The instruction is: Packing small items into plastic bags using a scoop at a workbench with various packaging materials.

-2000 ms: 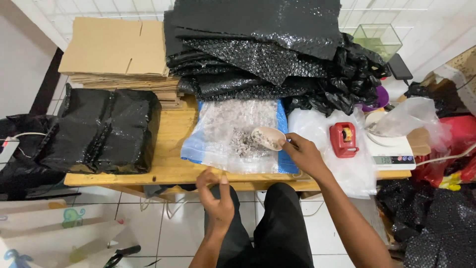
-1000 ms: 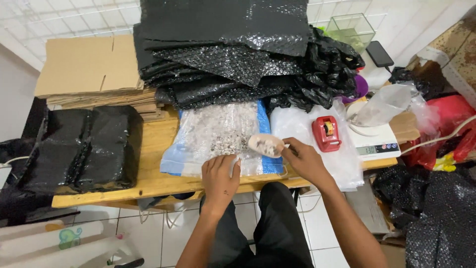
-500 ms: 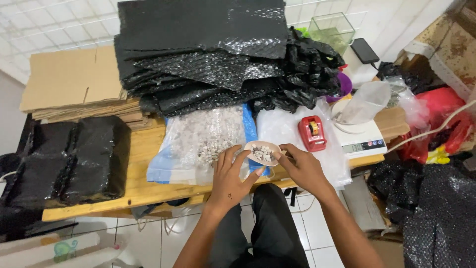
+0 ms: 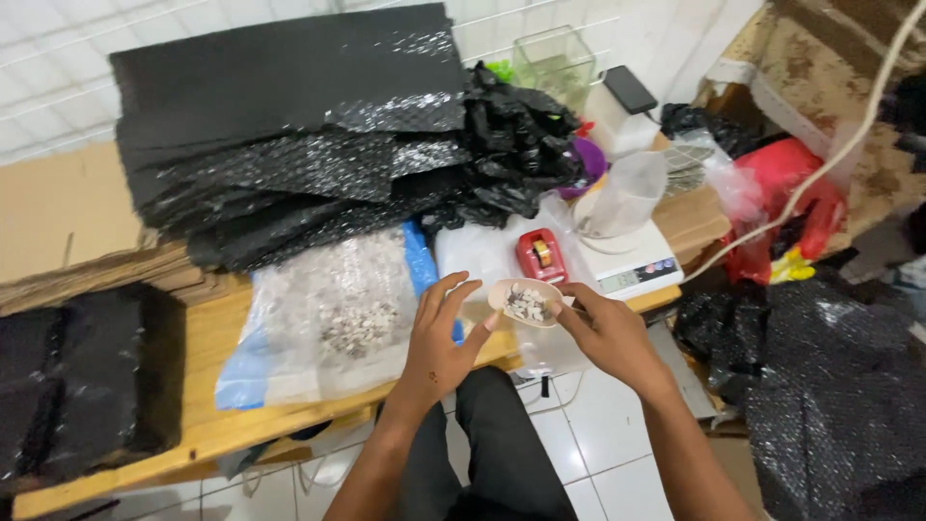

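Right hand [image 4: 610, 333] closed on small beige scoop [image 4: 525, 301] full of tiny pale pieces, held above front edge of wooden worktop [image 4: 207, 429]. Left hand [image 4: 439, 338] open, fingers spread, fingertips just touching scoop rim. Near left: clear bag [image 4: 333, 314] of same pieces. Behind: red tape dispenser [image 4: 541, 255], white scale [image 4: 637, 267].

One head-worn view looks steeply down, close over the wooden table [image 4: 241, 425].
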